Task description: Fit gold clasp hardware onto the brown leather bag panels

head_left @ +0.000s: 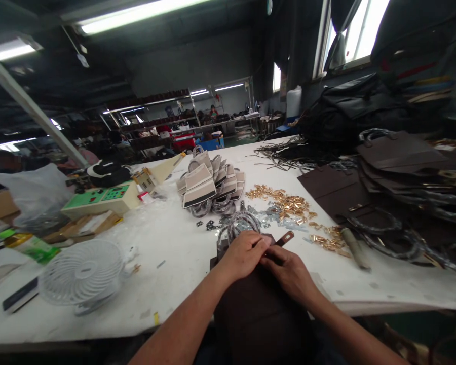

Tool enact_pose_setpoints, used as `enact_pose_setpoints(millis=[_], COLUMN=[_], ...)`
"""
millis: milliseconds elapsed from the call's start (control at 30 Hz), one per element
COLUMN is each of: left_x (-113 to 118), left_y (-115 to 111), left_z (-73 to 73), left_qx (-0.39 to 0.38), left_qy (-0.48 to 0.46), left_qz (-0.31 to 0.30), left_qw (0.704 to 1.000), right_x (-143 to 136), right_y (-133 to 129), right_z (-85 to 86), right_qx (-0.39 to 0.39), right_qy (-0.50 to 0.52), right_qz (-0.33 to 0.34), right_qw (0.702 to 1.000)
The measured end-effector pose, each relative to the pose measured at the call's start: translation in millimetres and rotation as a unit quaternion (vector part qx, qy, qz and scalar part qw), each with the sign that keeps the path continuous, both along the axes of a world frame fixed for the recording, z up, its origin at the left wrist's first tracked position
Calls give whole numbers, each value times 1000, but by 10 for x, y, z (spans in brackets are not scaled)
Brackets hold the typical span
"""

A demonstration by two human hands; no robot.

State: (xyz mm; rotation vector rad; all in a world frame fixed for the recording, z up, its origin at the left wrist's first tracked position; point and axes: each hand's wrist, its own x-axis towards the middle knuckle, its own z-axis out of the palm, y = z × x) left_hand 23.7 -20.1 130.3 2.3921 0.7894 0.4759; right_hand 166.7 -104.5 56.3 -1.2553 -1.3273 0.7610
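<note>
A dark brown handbag (264, 317) lies at the table's front edge, its lower part toward me. Its plastic-wrapped handles (240, 223) stand up at the far end. My left hand (245, 254) is closed over the bag's upper edge, thumb and fingertips pressed together. Against it, my right hand (291, 271) is closed in a pinch at the base of a brown strap (286, 239) with a gold-coloured metal piece on its end. The strap sticks out to the right beyond the fingers. What lies under the fingertips is hidden.
Beige handbags (205, 185) are heaped ahead, with loose gold hardware (289, 203) and grey metal plates (266, 215) beside them. More brown bags (403, 162) pile up on the right, near a tube-shaped tool (355, 248). A white fan (83, 274) and a bottle (28, 246) occupy the left.
</note>
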Motion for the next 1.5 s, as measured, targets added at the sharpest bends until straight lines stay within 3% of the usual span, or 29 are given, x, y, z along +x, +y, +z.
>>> enact_pose_setpoints(millis=[100,200,367,667,867,1100,1267,1500], left_x=[-89,-125,-76,-34,-32,4,1,-11], left_y=[-11,-48,-72,-62,-66,-82,-74,-83], left_z=[-154,-269,-320,-268,-262,-183,-176,-175], left_qx=[66,137,203,176,162,110,101,80], left_qy=[9,62,126,132,114,147,135,118], left_qz=[66,84,77,69,73,79,67,62], left_qw=[996,985,968,973,977,980,983,988], right_x=[107,217,309,281,316,238,178,186], right_y=[19,25,19,9,-27,-51,-77,-78], right_z=[-14,-22,-35,-88,-85,-126,-156,-171], right_qx=[-32,-46,-53,4,-27,11,29,-2], right_qy=[-2,-37,-108,-194,-264,-311,-310,-317], right_qz=[-69,-132,-126,-108,-122,-136,-154,-125], right_qw=[997,990,985,975,957,940,938,940])
